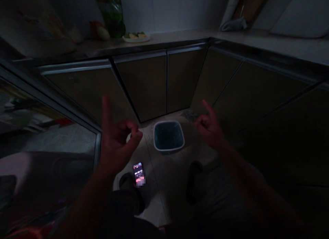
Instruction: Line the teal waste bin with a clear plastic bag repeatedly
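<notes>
My left hand [117,143] is raised in the air at left of centre. Its thumb and a bent finger meet in a ring with a gap inside, while another finger points up; nothing shows in it. At right, my right hand [209,129] makes a similar shape, one finger stretched out and the rest curled in toward the thumb, with no object visible. Between and beyond both hands, a blue-green plastic basin [169,150] with a pale rim stands on the floor. A lit phone [138,170] showing a timer lies below my left hand. Neither hand touches these things.
Dark cabinets [141,85] line the back and right under a countertop [169,37]. On it are a plate [136,39] of cut food and a green bottle [113,16]. A metal door frame [97,146] stands at left. My feet are on the tiled floor [154,184].
</notes>
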A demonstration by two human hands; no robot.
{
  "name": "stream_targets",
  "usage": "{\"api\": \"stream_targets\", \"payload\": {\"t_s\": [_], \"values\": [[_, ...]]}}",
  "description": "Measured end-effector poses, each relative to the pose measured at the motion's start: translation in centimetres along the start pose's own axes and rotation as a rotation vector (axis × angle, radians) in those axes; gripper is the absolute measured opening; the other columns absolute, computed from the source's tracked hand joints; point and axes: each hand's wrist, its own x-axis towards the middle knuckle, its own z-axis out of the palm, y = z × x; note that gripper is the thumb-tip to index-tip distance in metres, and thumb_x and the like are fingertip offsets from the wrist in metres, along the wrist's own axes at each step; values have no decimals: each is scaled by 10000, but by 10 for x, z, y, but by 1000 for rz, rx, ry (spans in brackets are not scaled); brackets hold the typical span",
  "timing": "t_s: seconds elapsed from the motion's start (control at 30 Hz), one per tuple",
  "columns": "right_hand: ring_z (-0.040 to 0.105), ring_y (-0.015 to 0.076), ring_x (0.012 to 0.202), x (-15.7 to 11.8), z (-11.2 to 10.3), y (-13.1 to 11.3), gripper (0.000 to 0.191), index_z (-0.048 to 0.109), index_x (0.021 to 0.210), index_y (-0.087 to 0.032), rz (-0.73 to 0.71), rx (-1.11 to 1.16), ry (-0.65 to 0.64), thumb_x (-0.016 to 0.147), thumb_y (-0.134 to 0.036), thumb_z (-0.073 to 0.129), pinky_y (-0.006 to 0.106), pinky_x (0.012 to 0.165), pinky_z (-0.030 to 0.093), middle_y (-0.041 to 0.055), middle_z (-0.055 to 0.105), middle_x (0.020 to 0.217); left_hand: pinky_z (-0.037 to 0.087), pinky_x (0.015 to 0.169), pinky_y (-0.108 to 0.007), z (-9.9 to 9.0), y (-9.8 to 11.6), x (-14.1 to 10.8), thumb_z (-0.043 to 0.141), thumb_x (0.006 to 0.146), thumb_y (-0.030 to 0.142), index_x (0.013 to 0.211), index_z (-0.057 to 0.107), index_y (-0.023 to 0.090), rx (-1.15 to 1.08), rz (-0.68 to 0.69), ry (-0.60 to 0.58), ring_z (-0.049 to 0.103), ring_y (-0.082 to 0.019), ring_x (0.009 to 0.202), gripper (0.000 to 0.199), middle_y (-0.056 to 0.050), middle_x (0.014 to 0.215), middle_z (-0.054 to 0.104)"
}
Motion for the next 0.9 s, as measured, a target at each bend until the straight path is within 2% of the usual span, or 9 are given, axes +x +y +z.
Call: {"api": "stream_targets", "payload": {"t_s": [0.03, 0.1, 0.17, 0.27, 0.37, 0.57, 0.67, 0.8, 0.9], "values": [[597, 203, 721, 0, -4, -4, 879, 181, 1759, -387, -12, 23, 21, 1004, -399, 631, 347, 639, 542, 64, 714, 1035, 549, 662, -255, -3, 7, 2, 808, 843, 112, 1713, 156, 588, 3, 50, -27, 573, -133, 670, 1188, 96, 788, 596], [598, 201, 725, 8, -9, 6, 929, 168, 1759, -405, -15, 33, 25, 979, -400, 672, 338, 617, 534, 79, 724, 1101, 557, 643, -266, -10, -5, 8, 815, 819, 94, 1710, 100, 611, 33, 47, -93, 582, -138, 654, 1254, 103, 795, 620], [580, 181, 696, 24, -9, 36, 1009, 133, 1774, -383, 24, 25, -15, 938, -362, 698, 312, 602, 517, 73, 731, 1090, 546, 643, -245, -17, -46, 16, 825, 801, 123, 1739, -1, 528, 77, -88, -155, 599, -123, 642, 1314, 110, 784, 642], [500, 140, 595, 51, -5, 91, 1103, 35, 1794, -306, 161, 28, -85, 896, -313, 676, 265, 549, 464, 38, 728, 973, 492, 583, -216, -30, -124, 26, 844, 748, 193, 1774, -36, 327, 144, -348, -55, 579, -120, 592, 1359, 108, 719, 646], [495, 135, 596, 65, -2, 121, 1133, -22, 1795, -260, 204, 28, -103, 894, -298, 663, 255, 554, 456, 41, 731, 974, 497, 611, -213, -40, -167, 30, 846, 740, 203, 1772, -67, 279, 144, -419, -58, 602, -119, 628, 1380, 99, 754, 673], [512, 145, 643, 63, -1, 117, 1112, 12, 1795, -279, 159, 66, -74, 907, -258, 680, 276, 593, 475, 27, 714, 961, 489, 629, -197, -38, -161, 30, 852, 751, 222, 1769, -47, 246, 97, -387, -51, 593, -96, 639, 1358, 113, 760, 662], [536, 150, 650, 59, 0, 112, 1063, 125, 1785, -262, 186, 44, -55, 880, -229, 681, 277, 616, 486, -9, 666, 859, 494, 639, -209, -35, -152, 31, 881, 744, 271, 1756, 131, 226, 87, -372, -21, 599, -98, 651, 1261, 93, 778, 668], [604, 168, 715, 51, 1, 88, 757, 469, 1626, -215, 193, -54, -41, 895, -250, 664, 290, 681, 515, 0, 654, 827, 451, 595, -212, -35, -138, 29, 891, 740, 360, 1445, 600, 201, 165, -324, 36, 568, -102, 623, 779, 69, 737, 633], [651, 176, 786, 46, 8, 59, 423, 681, 1362, -208, 119, -168, -178, 951, -302, 654, 299, 728, 517, 45, 715, 914, 443, 611, -224, -35, -129, 21, 832, 793, 421, 1014, 708, 190, 280, -340, -7, 569, -112, 634, 343, 41, 710, 624]]}}
